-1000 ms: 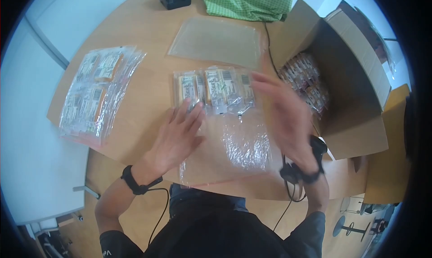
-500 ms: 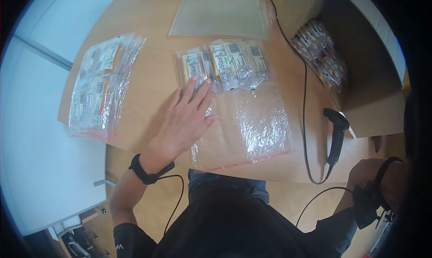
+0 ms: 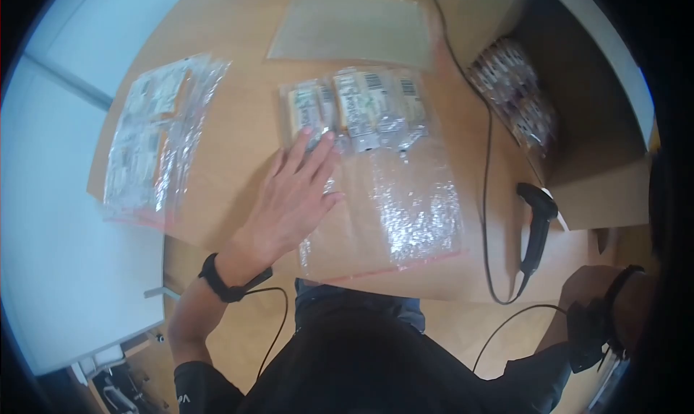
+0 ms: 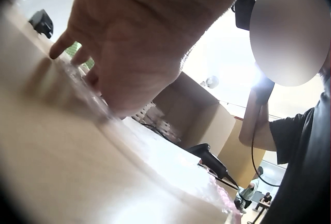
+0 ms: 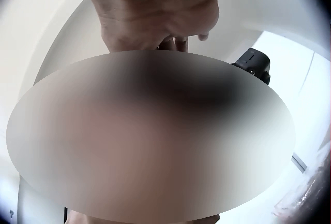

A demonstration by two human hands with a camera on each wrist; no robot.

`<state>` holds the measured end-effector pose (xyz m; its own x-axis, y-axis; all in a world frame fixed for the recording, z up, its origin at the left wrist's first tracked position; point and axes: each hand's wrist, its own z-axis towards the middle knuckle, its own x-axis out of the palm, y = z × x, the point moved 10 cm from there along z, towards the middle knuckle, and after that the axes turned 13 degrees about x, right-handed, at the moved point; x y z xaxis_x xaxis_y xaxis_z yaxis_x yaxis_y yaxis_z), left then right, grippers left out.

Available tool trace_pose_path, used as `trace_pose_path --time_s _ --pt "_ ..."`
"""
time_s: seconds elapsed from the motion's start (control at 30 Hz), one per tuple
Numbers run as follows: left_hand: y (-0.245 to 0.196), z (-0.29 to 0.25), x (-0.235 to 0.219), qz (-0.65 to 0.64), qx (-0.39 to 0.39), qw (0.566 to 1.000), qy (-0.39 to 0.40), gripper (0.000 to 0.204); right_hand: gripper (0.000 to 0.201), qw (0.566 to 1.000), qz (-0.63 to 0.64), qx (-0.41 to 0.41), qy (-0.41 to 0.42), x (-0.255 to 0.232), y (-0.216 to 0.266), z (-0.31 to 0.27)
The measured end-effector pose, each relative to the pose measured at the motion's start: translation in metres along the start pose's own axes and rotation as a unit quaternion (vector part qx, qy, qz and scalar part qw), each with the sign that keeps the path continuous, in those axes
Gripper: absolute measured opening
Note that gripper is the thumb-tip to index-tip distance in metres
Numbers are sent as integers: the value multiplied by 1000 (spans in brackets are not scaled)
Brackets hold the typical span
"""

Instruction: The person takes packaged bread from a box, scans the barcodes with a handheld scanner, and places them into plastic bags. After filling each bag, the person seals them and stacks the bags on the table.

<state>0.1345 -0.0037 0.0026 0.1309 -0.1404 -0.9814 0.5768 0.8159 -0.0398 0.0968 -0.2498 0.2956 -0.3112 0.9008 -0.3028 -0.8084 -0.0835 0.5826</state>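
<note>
My left hand (image 3: 293,197) lies with spread fingers on a clear plastic bag (image 3: 354,233), fingertips on the lower part of a small labelled food pack (image 3: 305,109). Several such packs, with barcode labels (image 3: 410,96), sit in a row in the bag's far half. The bag's near half is flat and shiny and ends in a pink strip (image 3: 390,267). My right hand (image 5: 160,11) is raised close to the head. In the right wrist view its fingers are mostly hidden behind a blurred area, and what they do cannot be told.
At the left lies a stack of filled bags (image 3: 163,139). Flat clear bags (image 3: 350,27) lie at the back. A cardboard box (image 3: 600,125) with more packs (image 3: 513,89) stands at the right. Before it lies a black barcode scanner (image 3: 537,230), its cable (image 3: 488,175) running across the table.
My right hand has left the bag's right side and gone up and out of the head view by the right edge. My left hand has stayed on the bag; the head view has tilted nearer.
</note>
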Motion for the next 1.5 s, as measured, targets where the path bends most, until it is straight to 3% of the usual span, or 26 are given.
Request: trace_pose_path --time_s 0.13,0.2,0.3,0.33,0.4,0.53,0.6,0.63,0.7,0.8,0.9,0.97,1.03,1.1,1.17,1.23,1.3,1.37,1.5 --pt "-5 2 -11 -22 6 1000 1 67 29 995 -83 41 -44 -7 -25 -3" --pt "-10 -7 -35 10 -22 1000 -16 68 29 969 -188 117 -105 -25 -63 -12" --pt "-34 -26 -61 -23 -20 999 -34 72 27 894 -312 289 -138 -67 -163 -29" --pt "-31 -32 -44 -34 -22 998 -42 72 42 862 -367 333 -110 -82 -210 -42" --pt "-50 -44 -33 -132 17 990 -47 63 54 773 -509 368 -91 -113 -260 -54" --pt "-84 -48 -18 -168 50 984 -32 59 66 739 -559 368 -83 -153 -337 -53" --pt "-91 -49 -8 -147 40 988 -5 56 66 750 -515 412 47 -142 -369 -55" --pt "-89 -50 -7 -145 37 989 -7 56 66 752 -514 409 48 -142 -368 -50" --pt "-89 -52 -6 -153 32 988 -15 55 68 705 -562 428 61 -147 -367 -52" --pt "-89 -51 -7 -164 33 986 -8 55 66 743 -525 414 12 -141 -350 -56" --pt "-89 -49 -8 -161 37 986 3 57 56 716 -594 364 -42 -147 -360 -65" --pt "-88 -47 -12 -154 39 987 -4 56 44 816 -554 165 -15 -58 -288 -36" --pt "-87 -43 -14 -148 45 988 -4 55 40 880 -408 227 86 18 -263 -30" --pt "-73 -30 -32 -162 54 982 -75 57 51 875 -427 157 167 82 -250 -35" --pt "-44 -3 -48 -120 41 983 -134 66 62 879 -440 18 181 126 -241 -34" --pt "-15 30 -49 -48 6 989 -139 72 69 856 -465 24 224 151 -273 -45" --pt "16 47 -15 -26 5 994 -106 73 77 829 -491 28 267 163 -290 -53" --pt "29 54 -5 -7 7 997 -73 75 70 847 -395 147 325 160 -308 -58" --pt "39 51 9 -9 40 997 -62 75 60 865 -337 168 332 138 -307 -57"
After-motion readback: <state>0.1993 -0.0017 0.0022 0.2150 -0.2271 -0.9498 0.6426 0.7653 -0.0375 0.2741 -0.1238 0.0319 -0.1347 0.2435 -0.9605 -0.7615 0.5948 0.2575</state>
